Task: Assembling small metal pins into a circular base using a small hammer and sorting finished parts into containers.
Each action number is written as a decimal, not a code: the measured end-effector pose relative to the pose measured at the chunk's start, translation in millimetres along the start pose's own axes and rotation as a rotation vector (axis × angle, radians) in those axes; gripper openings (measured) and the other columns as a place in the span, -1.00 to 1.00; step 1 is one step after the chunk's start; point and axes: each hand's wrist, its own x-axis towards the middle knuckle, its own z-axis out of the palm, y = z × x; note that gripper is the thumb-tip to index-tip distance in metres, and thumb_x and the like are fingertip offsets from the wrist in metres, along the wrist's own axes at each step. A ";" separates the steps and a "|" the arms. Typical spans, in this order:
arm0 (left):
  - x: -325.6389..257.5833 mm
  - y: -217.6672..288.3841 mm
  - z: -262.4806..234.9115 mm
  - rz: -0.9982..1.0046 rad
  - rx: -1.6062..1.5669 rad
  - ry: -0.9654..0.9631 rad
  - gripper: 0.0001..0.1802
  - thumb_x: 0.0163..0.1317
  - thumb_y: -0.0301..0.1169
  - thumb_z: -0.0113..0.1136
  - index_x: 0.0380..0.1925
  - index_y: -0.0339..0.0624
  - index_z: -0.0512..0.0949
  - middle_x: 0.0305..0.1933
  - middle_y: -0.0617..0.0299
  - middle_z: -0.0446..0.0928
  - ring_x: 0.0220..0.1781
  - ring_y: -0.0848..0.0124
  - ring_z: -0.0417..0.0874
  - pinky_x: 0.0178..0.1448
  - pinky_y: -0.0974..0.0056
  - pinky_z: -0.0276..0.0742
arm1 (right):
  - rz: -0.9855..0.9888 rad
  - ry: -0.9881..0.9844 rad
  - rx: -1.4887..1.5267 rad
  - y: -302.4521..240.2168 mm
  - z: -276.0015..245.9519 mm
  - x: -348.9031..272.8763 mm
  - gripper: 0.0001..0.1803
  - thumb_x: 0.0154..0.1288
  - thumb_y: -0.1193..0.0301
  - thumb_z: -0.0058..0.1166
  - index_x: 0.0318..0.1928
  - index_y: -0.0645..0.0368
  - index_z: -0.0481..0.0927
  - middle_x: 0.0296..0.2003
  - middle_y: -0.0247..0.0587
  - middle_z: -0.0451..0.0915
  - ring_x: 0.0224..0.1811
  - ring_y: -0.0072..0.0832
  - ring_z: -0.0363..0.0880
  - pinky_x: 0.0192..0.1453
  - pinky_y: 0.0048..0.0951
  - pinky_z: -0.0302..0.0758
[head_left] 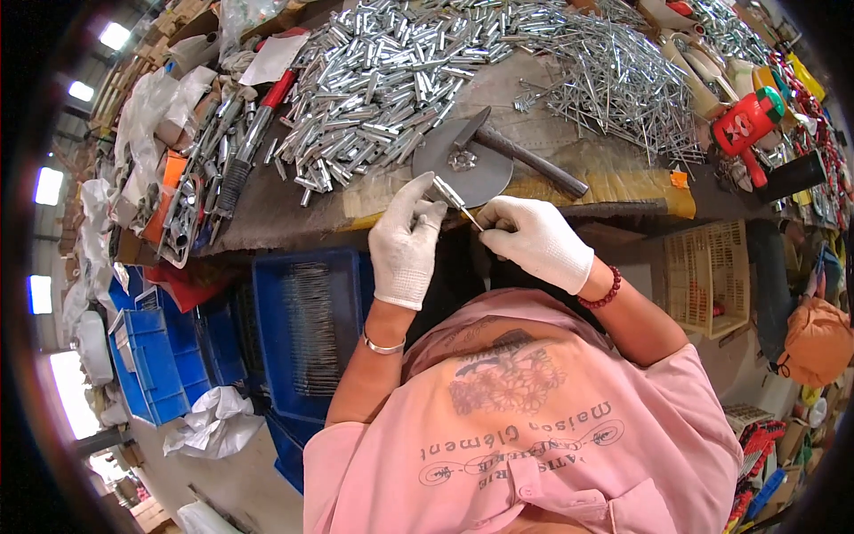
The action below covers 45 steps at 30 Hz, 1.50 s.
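Observation:
My left hand (405, 254), in a white glove, pinches a short shiny metal tube (448, 191) between thumb and fingers. A thin metal rod (472, 219) runs from the tube's lower end to my gloved right hand (538, 245), whose fingers are closed on it. How deep the rod sits in the tube cannot be made out. Just beyond my hands, a hammer (532, 166) lies across a round grey metal plate (436, 151). Small metal bits (462, 160) rest on this plate. A heap of similar tubes (382, 89) covers the bench behind, with a pile of thin rods (623, 84) to its right.
Below the bench's worn front edge (623, 206) stands a blue crate (267, 356) holding many thin rods. Blue bins (147, 365) are at left, a yellow plastic crate (707, 276) at right. A red-handled tool (280, 89) and a red-and-green object (747, 120) flank the heaps.

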 end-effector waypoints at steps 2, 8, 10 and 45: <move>-6.3 16.1 3.3 -0.170 -0.130 -0.042 -0.51 0.47 -0.57 0.34 0.37 -0.21 0.60 -0.26 0.21 0.71 -0.41 0.52 0.60 -0.30 0.38 0.53 | 0.049 -0.016 0.053 -1.4 4.3 -2.2 -0.74 0.36 0.38 0.27 -0.03 0.25 0.75 -0.33 0.01 0.76 -0.30 -0.15 0.77 -0.14 -0.23 0.64; -9.6 29.4 4.9 -0.408 -0.356 -0.074 -0.37 0.53 -0.50 0.30 0.56 -0.21 0.40 -0.26 0.30 0.69 -0.42 0.64 0.56 -0.43 0.48 0.40 | 0.134 -0.035 0.235 -4.7 14.4 -8.4 -0.76 0.40 0.52 0.23 0.02 0.34 0.70 -0.37 -0.26 0.70 -0.35 -0.64 0.65 -0.20 -0.47 0.61; -13.9 21.7 1.7 -0.412 -0.414 -0.037 -0.35 0.50 -0.49 0.34 0.55 -0.23 0.40 -0.27 0.30 0.68 -0.43 0.65 0.54 -0.45 0.48 0.38 | 0.114 -0.043 0.222 -7.4 22.0 -8.7 -0.77 0.40 0.52 0.24 0.02 0.33 0.70 -0.37 -0.25 0.70 -0.33 -0.64 0.65 -0.19 -0.47 0.62; -119.3 -381.8 -244.1 -0.735 0.622 0.934 -0.62 0.20 -0.33 0.59 -0.04 -0.25 0.73 -0.06 -0.02 0.79 -0.01 0.05 0.78 0.18 0.04 0.66 | 0.019 0.355 0.236 7.2 13.8 20.0 -0.67 0.55 0.64 0.09 0.22 0.27 0.72 -0.20 -0.41 0.67 -0.40 -0.77 0.50 -0.34 -0.65 0.43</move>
